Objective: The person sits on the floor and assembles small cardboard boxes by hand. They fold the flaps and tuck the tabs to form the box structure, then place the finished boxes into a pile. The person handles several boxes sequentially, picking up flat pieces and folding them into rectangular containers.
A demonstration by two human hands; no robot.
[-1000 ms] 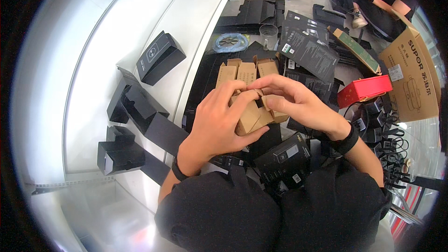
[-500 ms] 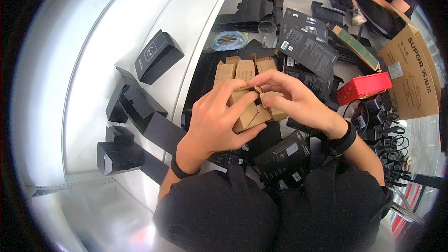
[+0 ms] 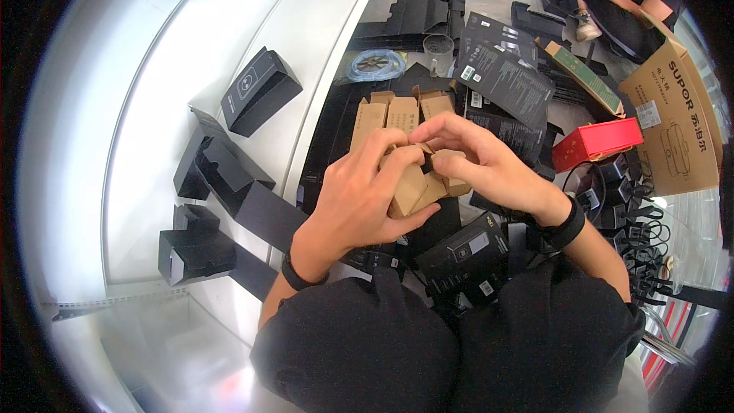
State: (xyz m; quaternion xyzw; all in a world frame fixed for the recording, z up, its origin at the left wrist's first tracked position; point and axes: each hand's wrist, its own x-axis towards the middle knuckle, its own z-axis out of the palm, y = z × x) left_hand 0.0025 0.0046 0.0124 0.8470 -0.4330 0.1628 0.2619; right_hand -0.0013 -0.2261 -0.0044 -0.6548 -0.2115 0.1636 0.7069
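A small brown cardboard box (image 3: 410,187) is gripped between my two hands, its end flaps toward me partly folded. My left hand (image 3: 359,187) wraps round its left side, the thumb along the lower edge and the index finger bent over the top. From the right, my right hand (image 3: 478,157) pinches a flap at the box's upper edge with thumb and fingers. Just beyond my fingers several similar brown boxes (image 3: 403,112) stand in a row. The inside of the held box is mostly hidden by my fingers.
Opened black boxes (image 3: 261,92) lie on the white shelf to the left. Flattened black cartons (image 3: 505,84), a clear cup (image 3: 438,52) and a blue coil (image 3: 375,66) lie beyond. At right are a red box (image 3: 598,144), black adapters and a large carton (image 3: 673,118). Another person sits far right.
My left hand has shifted slightly right, its index finger bending further over the flap. The box has moved slightly with it. The far person's white item has changed its angle.
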